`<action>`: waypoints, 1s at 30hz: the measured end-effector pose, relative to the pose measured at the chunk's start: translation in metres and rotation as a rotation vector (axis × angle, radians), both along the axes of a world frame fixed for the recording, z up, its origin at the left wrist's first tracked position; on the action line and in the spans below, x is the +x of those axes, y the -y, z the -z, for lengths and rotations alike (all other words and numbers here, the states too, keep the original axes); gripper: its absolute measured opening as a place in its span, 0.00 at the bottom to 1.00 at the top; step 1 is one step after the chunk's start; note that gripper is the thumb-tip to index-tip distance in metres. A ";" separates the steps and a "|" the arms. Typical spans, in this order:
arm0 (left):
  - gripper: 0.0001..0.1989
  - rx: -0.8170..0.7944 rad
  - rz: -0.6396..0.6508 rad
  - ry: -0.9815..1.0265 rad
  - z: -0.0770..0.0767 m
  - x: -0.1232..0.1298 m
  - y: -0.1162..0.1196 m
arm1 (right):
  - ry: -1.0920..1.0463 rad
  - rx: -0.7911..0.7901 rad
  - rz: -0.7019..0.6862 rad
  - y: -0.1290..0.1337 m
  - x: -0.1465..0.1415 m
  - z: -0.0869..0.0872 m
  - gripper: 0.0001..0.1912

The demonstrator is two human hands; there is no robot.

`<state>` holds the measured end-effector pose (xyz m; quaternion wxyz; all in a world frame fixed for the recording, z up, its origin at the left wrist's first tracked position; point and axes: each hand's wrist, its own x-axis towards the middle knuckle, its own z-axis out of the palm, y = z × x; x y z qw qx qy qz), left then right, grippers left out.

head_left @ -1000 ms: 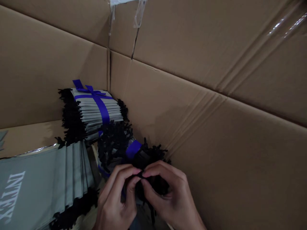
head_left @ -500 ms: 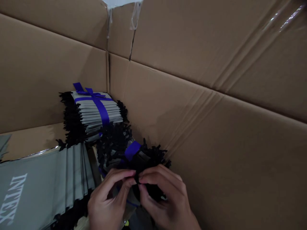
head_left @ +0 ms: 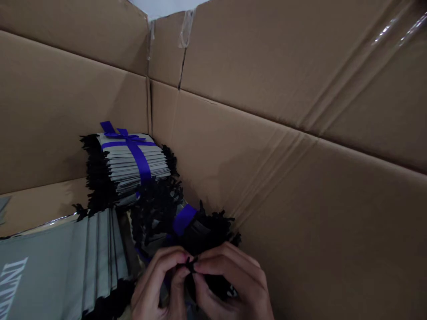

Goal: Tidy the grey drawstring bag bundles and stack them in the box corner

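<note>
In the lower middle of the head view, my left hand [head_left: 160, 282] and my right hand [head_left: 233, 278] meet fingertip to fingertip. Both pinch a small knotted piece of black ribbon [head_left: 190, 265], one end in each hand. Just beyond my hands lies a bundle with dark fringe-like black ends [head_left: 213, 229], bound by a purple ribbon [head_left: 184, 219]. My fingers hide the near part of that bundle. Farther back, a stack of grey pouches or bags [head_left: 140, 162] with black ends is tied with a purple ribbon bow [head_left: 130, 138].
At lower left, larger grey pieces printed with white letters [head_left: 50, 271] lie overlapped, with black ends [head_left: 113, 300] along their near edge. High cardboard walls [head_left: 283, 178] rise on the right and behind, meeting at a corner. Clear tape [head_left: 187, 29] shows near the top.
The view has tilted up slightly, so everything sits a little lower. My hands keep pinching together, and the black knot now shows more clearly between the fingertips.
</note>
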<state>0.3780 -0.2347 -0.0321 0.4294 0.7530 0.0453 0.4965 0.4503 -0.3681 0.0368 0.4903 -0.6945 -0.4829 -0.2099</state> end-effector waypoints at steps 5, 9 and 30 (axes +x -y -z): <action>0.13 0.050 0.032 0.016 -0.003 0.003 -0.001 | 0.027 0.151 0.121 -0.009 -0.008 0.008 0.14; 0.13 0.064 0.075 -0.007 -0.005 0.003 -0.002 | 0.066 0.249 0.218 -0.018 -0.015 0.017 0.14; 0.17 0.229 0.386 -0.186 -0.037 0.002 -0.035 | -0.114 0.024 0.134 0.002 -0.012 0.004 0.12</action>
